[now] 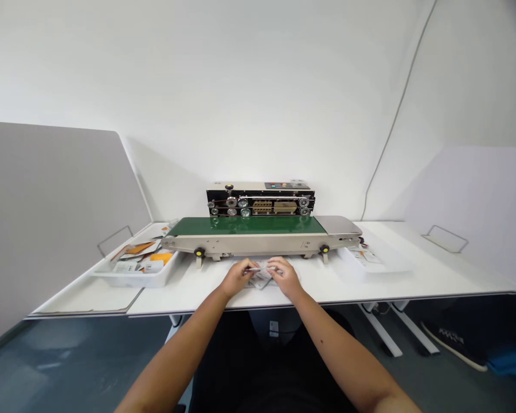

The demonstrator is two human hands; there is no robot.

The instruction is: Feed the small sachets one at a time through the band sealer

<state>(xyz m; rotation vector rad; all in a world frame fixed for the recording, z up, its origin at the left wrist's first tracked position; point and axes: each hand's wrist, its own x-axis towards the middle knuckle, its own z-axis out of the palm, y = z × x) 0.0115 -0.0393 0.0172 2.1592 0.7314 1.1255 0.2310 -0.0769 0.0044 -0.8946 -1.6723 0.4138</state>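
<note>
At the table's front, before the sealing machine, my left hand (238, 277) and my right hand (285, 277) face each other a short gap apart. Fingers of both are bent in a pinch on a small whitish plastic packet (263, 271) held between them. Beneath them, more pale packets (258, 282) lie on the white table; the hands partly cover these, and print on them is too small to read. Just behind stands the continuous band sealer, with its green conveyor belt (249, 225) and its sealing head of rollers and brass blocks (262, 205).
To the left, a white bin (133, 279) holds several white and orange packets. On the right, another translucent bin (376, 267) contains some packets. Grey panels (60, 189) flank the table. A cable (398, 117) runs down the wall. Another person's shoe (453, 344) shows at lower right.
</note>
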